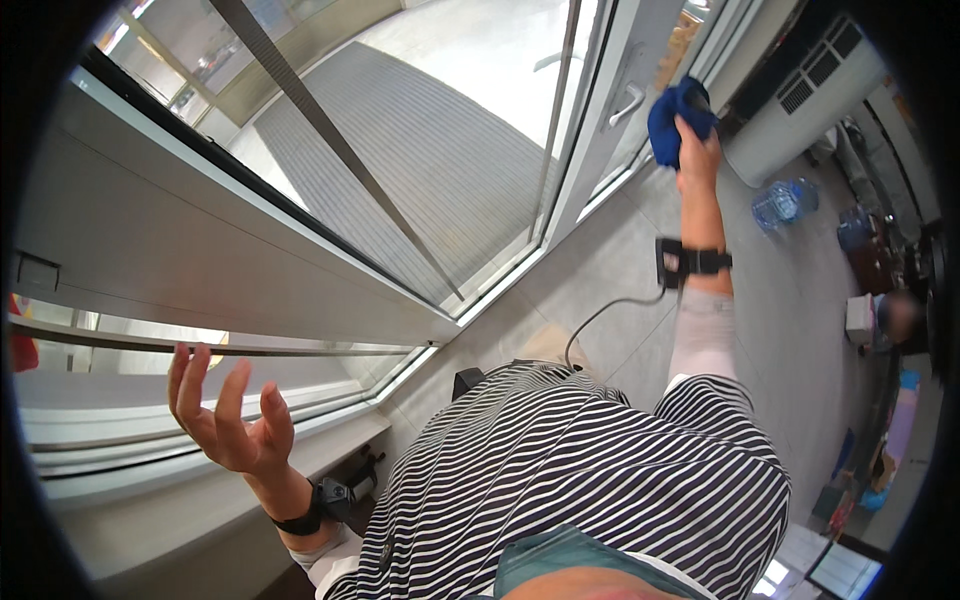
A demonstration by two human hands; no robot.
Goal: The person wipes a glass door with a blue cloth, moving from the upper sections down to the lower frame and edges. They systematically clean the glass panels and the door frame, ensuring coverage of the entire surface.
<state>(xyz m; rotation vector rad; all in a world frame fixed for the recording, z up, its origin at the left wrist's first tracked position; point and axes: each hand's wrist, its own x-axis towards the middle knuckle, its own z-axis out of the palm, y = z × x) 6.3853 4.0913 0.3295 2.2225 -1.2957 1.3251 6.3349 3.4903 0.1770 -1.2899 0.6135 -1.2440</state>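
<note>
My right hand (pixel 697 150) is stretched out to the upper right, closed around a bunched dark blue cloth (pixel 670 124). The cloth is close to a white door handle (pixel 627 105) on a glazed door frame; whether they touch I cannot tell. My left hand (pixel 232 420) is raised at the lower left, palm up with fingers apart and nothing in it. Its fingertips overlap a thin dark strip (pixel 300 351) along the window; contact is unclear. Large glass panes (pixel 420 150) in light frames stand before me. Both wrists wear strapped devices, the right one with a cable.
A window sill (pixel 315 465) runs below my left hand. Beyond the glass lies a grey ribbed mat (pixel 420 157). On the right are a white air conditioner (pixel 810 97), a large clear water bottle (pixel 784 204) on the tiled floor, and a person (pixel 900 319) farther off.
</note>
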